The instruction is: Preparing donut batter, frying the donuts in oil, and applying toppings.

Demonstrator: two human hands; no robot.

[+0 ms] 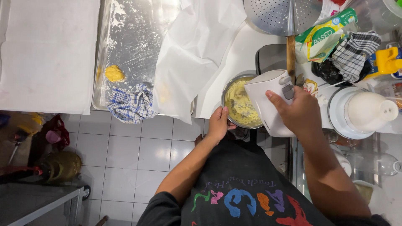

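The left hand (pixel 218 124) grips the near rim of the round steel bowl of pale yellow batter (pixel 239 101), which sits at the very edge of the white counter (pixel 234 54); a slip could tip it to the tiled floor (pixel 125 150). The right hand (pixel 295 112) is closed around the white electric hand mixer (pixel 268 100) above the bowl, and lifting it could fling batter. Its beaters are hidden, probably in the mix. Beyond, the perforated metal skimmer (pixel 278 14) is cut off.
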